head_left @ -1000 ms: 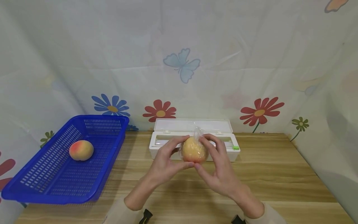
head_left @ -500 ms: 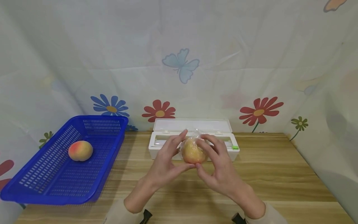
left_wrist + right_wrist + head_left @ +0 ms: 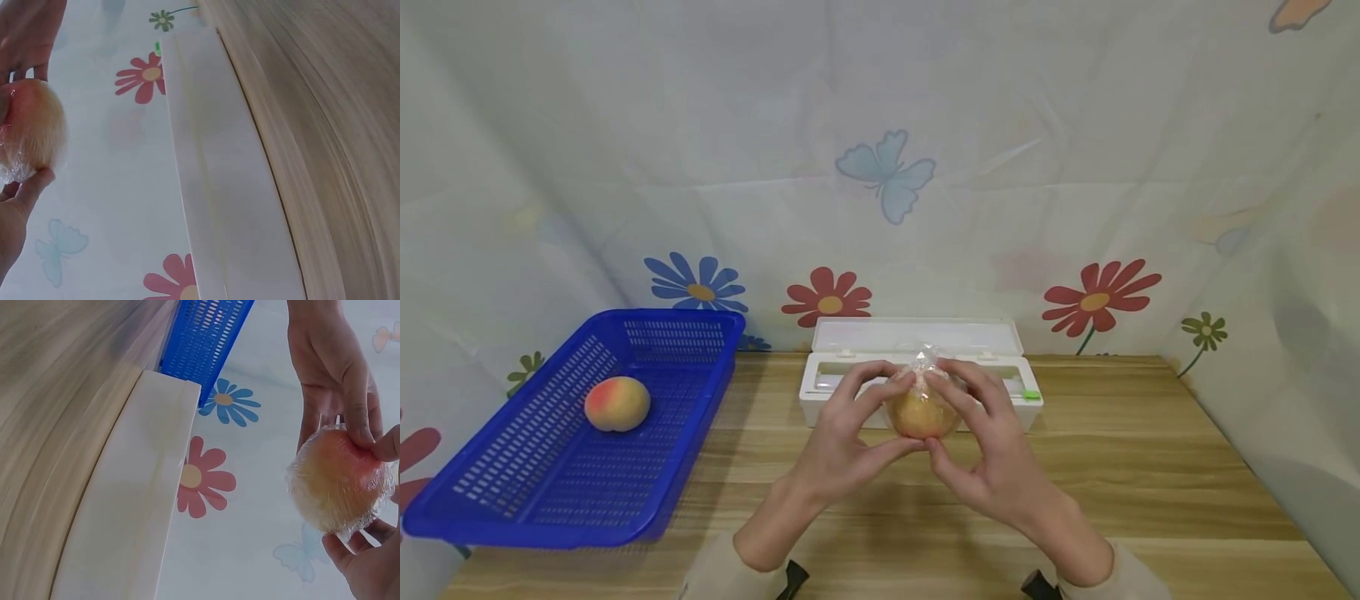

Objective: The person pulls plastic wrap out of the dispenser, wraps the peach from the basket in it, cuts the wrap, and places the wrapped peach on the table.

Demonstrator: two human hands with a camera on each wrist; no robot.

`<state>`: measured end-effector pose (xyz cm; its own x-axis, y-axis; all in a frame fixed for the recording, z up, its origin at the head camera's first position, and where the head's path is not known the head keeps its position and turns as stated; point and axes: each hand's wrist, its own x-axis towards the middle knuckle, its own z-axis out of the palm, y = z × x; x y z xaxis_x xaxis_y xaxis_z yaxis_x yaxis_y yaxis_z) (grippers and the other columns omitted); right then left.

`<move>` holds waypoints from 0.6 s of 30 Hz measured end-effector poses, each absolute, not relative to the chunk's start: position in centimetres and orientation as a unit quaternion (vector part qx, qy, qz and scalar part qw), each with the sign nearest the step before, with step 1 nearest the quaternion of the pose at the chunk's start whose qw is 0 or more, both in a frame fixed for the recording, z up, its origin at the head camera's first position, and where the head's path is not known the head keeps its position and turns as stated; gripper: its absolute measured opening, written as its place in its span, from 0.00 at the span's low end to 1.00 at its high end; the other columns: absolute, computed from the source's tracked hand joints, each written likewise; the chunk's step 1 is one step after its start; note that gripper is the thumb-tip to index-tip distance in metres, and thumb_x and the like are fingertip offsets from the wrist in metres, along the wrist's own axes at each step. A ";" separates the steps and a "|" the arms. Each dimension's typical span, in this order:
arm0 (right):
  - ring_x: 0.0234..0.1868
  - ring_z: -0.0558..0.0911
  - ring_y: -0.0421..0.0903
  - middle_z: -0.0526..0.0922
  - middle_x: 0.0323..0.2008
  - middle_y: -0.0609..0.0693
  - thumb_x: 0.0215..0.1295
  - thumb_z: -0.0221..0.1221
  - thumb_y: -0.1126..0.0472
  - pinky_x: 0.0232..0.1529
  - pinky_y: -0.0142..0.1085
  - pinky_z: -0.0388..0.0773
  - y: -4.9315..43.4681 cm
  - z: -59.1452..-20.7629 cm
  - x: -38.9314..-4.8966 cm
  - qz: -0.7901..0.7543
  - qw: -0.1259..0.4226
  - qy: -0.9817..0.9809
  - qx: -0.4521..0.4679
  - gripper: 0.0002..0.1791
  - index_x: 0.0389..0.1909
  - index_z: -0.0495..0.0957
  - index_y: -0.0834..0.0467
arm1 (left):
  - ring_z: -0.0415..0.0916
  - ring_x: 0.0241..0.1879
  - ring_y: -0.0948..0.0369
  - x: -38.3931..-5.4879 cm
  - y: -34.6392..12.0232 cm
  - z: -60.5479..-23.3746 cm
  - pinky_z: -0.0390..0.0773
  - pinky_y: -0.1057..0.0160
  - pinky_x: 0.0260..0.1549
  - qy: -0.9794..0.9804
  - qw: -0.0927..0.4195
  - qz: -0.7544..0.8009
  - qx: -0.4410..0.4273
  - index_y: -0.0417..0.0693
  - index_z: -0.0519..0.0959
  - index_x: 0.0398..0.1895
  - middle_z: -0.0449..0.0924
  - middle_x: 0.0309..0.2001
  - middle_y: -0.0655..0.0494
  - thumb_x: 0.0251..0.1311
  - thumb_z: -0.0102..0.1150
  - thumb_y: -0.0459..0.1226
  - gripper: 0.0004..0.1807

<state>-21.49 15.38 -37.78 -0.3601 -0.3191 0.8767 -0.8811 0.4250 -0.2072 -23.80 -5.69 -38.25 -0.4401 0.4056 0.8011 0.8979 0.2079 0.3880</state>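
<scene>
Both hands hold a peach (image 3: pixel 921 414) wrapped in clear plastic film (image 3: pixel 300 481), raised in front of the white box. My left hand (image 3: pixel 842 433) grips its left side, thumb at the bottom and fingers curled over the top. On the other side my right hand (image 3: pixel 992 442) grips it the same way, and the two thumb tips nearly meet beneath. Gathered film (image 3: pixel 925 354) sticks up between the fingertips. The right wrist view shows the peach's reddish side (image 3: pixel 353 456) under wrinkled film. In the left wrist view part of the peach (image 3: pixel 37 122) is cut off by the frame edge.
Behind the hands stands a white film dispenser box (image 3: pixel 917 335) with its lid raised and a green slider (image 3: pixel 1032 395) at its right end. At left, a blue plastic basket (image 3: pixel 655 500) holds one unwrapped peach (image 3: pixel 617 404). A flowered curtain (image 3: pixel 745 192) surrounds the wooden table (image 3: pixel 1112 467).
My left fingers lifted off the peach's side, then came down onto the film at its top. The right fingers stayed at the top right. Basket and box have not moved.
</scene>
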 end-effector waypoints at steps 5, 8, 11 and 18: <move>0.67 0.67 0.62 0.71 0.67 0.65 0.69 0.63 0.42 0.69 0.41 0.61 15.7 -37.4 -21.5 0.385 0.400 -0.734 0.392 0.39 0.66 0.70 0.70 | 0.71 0.60 0.49 -23.7 -5.6 -38.0 0.80 0.59 0.52 -0.702 0.258 -0.482 -0.457 0.45 0.74 0.62 0.69 0.60 0.44 0.44 0.83 0.28 0.40; 0.69 0.66 0.62 0.68 0.69 0.64 0.65 0.66 0.38 0.70 0.42 0.60 16.0 -37.2 -21.4 0.392 0.393 -0.743 0.373 0.44 0.67 0.70 0.69 | 0.72 0.60 0.48 -23.5 -5.6 -37.9 0.82 0.58 0.50 -0.696 0.237 -0.505 -0.452 0.44 0.73 0.62 0.67 0.62 0.44 0.45 0.82 0.26 0.39; 0.71 0.66 0.60 0.66 0.72 0.61 0.66 0.64 0.36 0.71 0.39 0.61 16.2 -37.3 -21.2 0.399 0.358 -0.761 0.367 0.46 0.71 0.68 0.67 | 0.71 0.61 0.46 -23.2 -5.6 -37.9 0.82 0.57 0.48 -0.694 0.216 -0.519 -0.450 0.43 0.71 0.62 0.65 0.65 0.44 0.47 0.80 0.26 0.38; 0.64 0.76 0.54 0.71 0.70 0.56 0.65 0.67 0.39 0.60 0.37 0.75 16.1 -37.7 -20.8 0.435 0.273 -0.774 0.370 0.47 0.75 0.63 0.61 | 0.71 0.61 0.45 -23.3 -5.7 -38.2 0.84 0.53 0.45 -0.661 0.187 -0.551 -0.474 0.39 0.68 0.62 0.65 0.64 0.41 0.49 0.74 0.26 0.36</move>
